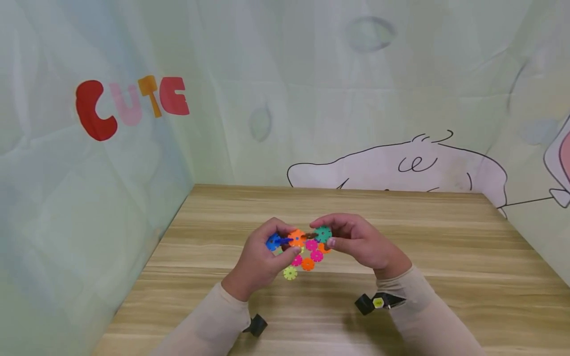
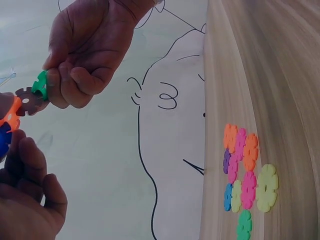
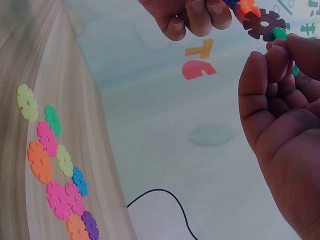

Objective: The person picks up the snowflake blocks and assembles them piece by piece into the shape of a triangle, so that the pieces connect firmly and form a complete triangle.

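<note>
Blue, orange, brown, green discs (image 1: 296,235)

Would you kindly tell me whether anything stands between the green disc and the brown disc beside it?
Nothing visible does: the green disc, pinched by the right hand, appears to touch the brown disc directly. The loose discs lie on the table below, away from both.

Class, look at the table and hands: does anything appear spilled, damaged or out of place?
Nothing stands out. The flat, notched, multicoloured discs lie grouped on the wood-grain table, with no breakage visible. The left hand and right hand hold a chain of blue, orange, brown and green discs.
</note>
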The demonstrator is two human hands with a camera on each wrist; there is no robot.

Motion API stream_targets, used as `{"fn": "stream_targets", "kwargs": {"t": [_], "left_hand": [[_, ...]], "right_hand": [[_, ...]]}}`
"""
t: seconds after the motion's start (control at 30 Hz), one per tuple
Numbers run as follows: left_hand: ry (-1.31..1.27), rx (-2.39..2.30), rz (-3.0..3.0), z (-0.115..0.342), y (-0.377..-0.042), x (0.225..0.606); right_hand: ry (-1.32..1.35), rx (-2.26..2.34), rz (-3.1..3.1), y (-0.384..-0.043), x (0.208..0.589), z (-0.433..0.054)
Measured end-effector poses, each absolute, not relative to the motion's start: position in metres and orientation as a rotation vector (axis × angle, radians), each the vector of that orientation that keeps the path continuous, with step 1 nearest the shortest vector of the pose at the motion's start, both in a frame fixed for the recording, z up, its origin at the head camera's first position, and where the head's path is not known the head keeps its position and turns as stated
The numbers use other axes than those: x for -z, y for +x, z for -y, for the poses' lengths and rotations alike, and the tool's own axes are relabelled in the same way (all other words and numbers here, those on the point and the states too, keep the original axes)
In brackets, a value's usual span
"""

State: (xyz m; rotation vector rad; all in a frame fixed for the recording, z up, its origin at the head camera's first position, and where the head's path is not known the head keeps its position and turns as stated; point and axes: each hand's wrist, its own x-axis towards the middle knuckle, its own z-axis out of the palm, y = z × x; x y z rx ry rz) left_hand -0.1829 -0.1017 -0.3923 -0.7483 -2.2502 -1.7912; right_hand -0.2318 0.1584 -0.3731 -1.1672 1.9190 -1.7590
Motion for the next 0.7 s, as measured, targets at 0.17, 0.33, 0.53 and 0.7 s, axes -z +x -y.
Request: {"fn": "stream_targets", "kwargs": {"t": [0.17,0.33,0.53,0.7], "left_hand": [[-0.748,1.783,2.253,0.1014,-0.1825,0.3924],[-0.736,1.763,2.262,0.1012,-0.1822,0.3926],[-0.715,1.744,2.259,0.1004,-0.1819,0.3939],[-0.73,1.716,2.257,0.1003,-0.1831,0.3927]], "right_hand": [[-1.159,1.747,-1.923,-0.2313,0.3733,-0.1588],[-1.152,1.742,-1.938,-0.2307,0.3729,-0.1578],[-1.148,1.747,-1.966,-0.2289,0.3714,-0.1559],[-1.165,1.748,-2.018,-0.2258,0.3685,-0.1528]]}}
